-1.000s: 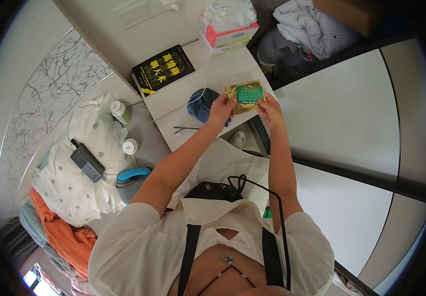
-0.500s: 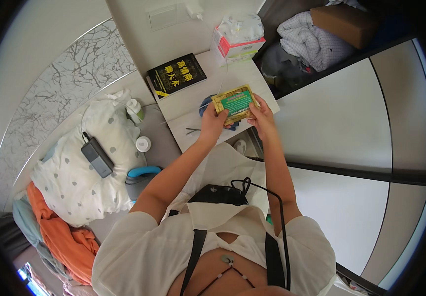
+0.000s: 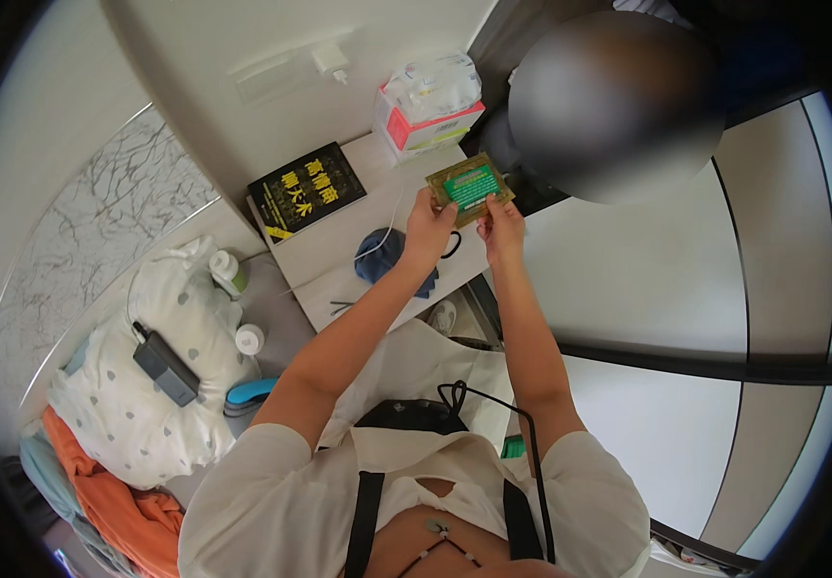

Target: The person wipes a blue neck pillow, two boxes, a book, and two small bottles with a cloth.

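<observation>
White bedside table point(image 3: 339, 260) against a pale wall is where we stand, with a bed to our left. Our left-hand fingers point(image 3: 423, 204) pinch the near left corner of a small flat packet point(image 3: 469, 183), gold-edged with a green face, and our right-hand fingers point(image 3: 489, 210) pinch its near right edge; both hands are closed on it, thumbs on top as far as we can tell. The packet is lifted clear of the tabletop, tilted, just in front of a pink and white tissue pack point(image 3: 428, 106).

We judge this to be the inspecting or opening step: the packet is held up between both hands, and any next move would call for a firm two-sided grip near one edge.

Outward from the fingers, our left hand point(image 3: 428, 226) and right hand point(image 3: 503, 231) sit close together, wrists bent slightly inward, both forearms stretched forward and converging from our shoulders.

Below our left hand lies a dark blue pouch point(image 3: 387, 258); a black book point(image 3: 306, 191) rests further left on the table.
</observation>
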`<state>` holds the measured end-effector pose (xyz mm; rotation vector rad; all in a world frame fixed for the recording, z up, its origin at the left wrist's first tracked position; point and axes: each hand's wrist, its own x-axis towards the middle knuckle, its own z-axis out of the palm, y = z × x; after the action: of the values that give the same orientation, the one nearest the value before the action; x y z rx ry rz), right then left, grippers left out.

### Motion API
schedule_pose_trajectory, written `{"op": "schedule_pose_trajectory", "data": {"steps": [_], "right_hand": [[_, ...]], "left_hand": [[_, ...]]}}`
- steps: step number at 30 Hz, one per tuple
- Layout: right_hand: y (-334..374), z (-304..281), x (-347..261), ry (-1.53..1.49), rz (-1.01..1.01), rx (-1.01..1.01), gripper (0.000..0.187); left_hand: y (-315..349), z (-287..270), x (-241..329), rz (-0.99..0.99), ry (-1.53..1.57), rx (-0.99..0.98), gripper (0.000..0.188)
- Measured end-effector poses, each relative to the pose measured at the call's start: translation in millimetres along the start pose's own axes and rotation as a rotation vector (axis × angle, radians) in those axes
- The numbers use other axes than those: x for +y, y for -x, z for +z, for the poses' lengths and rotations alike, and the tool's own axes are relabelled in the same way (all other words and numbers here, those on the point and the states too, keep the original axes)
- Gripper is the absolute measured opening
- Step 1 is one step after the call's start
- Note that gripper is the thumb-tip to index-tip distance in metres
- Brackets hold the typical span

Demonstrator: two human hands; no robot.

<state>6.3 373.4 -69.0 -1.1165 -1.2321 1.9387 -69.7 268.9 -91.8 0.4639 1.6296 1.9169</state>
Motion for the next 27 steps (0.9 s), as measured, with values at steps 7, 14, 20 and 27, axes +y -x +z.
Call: {"op": "schedule_pose_trajectory", "data": {"steps": [7,14,20,27], "right_hand": [[-75,8,-11,-0.081,-0.027,0.021,0.009],[-104,33,-5,-0.060,0.014,-0.061,0.008],[-113,44,-2,-0.084,0.046,-0.059,0.006],[-123,74,-26,-0.028,0.090,-0.076,0.008]], "left_hand": [[-69,13,26,0.499,-0.288,0.345,0.033],[-135,4,23,0.458,-0.419,0.416,0.036],[-148,-5,47,0.247,-0.003,0.260,0.039],[-149,-1,50,0.261,0.151,0.291,0.043]]}}
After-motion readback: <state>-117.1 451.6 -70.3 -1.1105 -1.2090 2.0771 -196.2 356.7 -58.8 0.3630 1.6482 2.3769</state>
